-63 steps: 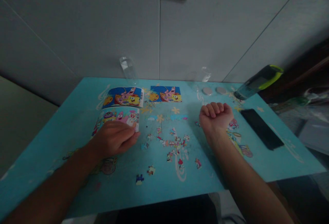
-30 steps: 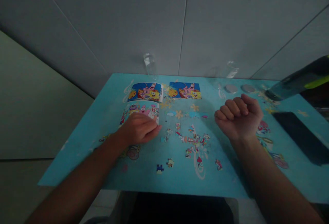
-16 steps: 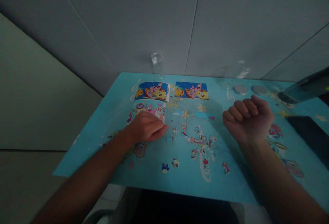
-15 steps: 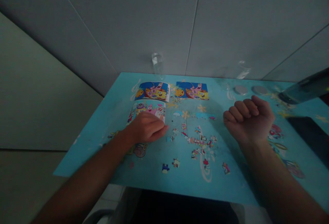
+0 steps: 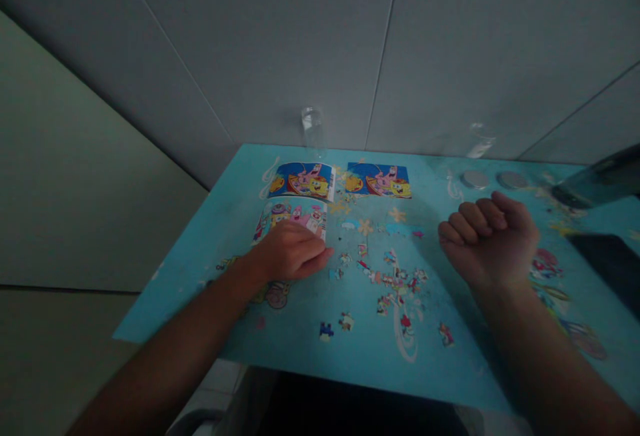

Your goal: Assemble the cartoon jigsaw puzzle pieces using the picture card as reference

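Jigsaw pieces (image 5: 388, 280) lie between clenched right hand (image 5: 490, 243) and curled left hand (image 5: 293, 251), contents hidden; likely idle, pick-up needs uncurling.

- It looks like a room in a home, though not certainly
- A blue, cartoon-decorated table (image 5: 290, 339) adjoins a grey panelled wall (image 5: 280, 43)
- Jigsaw pieces (image 5: 326, 331) and a picture card (image 5: 379, 180) lie there
- A drinking bottle (image 5: 605, 179) stands rightward

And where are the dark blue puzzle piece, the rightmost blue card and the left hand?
Dark blue puzzle piece (image 5: 326, 331): head view, its middle.
Rightmost blue card (image 5: 379, 181): head view, its middle.
Left hand (image 5: 291, 250): head view, back of the hand.
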Motion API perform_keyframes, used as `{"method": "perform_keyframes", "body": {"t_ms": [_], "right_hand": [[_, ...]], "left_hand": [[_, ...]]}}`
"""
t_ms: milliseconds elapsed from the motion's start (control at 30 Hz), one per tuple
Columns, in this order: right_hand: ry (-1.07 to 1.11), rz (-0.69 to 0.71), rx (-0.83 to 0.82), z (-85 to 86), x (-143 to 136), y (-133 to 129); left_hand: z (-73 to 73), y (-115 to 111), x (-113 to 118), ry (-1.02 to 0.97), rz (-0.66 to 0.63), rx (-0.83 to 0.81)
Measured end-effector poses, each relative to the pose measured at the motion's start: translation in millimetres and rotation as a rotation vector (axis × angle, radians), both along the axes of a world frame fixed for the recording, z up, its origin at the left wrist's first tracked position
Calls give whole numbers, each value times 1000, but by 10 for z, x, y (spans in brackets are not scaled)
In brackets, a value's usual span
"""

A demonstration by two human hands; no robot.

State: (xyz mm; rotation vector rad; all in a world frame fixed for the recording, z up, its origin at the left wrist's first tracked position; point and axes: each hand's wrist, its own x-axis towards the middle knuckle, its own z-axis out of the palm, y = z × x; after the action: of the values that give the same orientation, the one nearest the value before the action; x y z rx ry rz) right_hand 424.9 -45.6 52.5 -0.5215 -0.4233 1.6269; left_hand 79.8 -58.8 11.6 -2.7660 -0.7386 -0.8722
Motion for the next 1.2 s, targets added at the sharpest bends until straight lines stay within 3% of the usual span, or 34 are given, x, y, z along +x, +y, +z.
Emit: {"method": "perform_keyframes", "body": {"t_ms": [900, 1033, 1200], "right_hand": [[-96, 0, 24, 19, -79, -26], [-115, -9, 23, 26, -95, -35], [-140, -2, 23, 22, -122, -33]], "left_hand": [[5, -1, -8, 15, -3, -8], [29, -40, 115, 11, 19, -71], [62, -67, 432, 112, 94, -83]]}}
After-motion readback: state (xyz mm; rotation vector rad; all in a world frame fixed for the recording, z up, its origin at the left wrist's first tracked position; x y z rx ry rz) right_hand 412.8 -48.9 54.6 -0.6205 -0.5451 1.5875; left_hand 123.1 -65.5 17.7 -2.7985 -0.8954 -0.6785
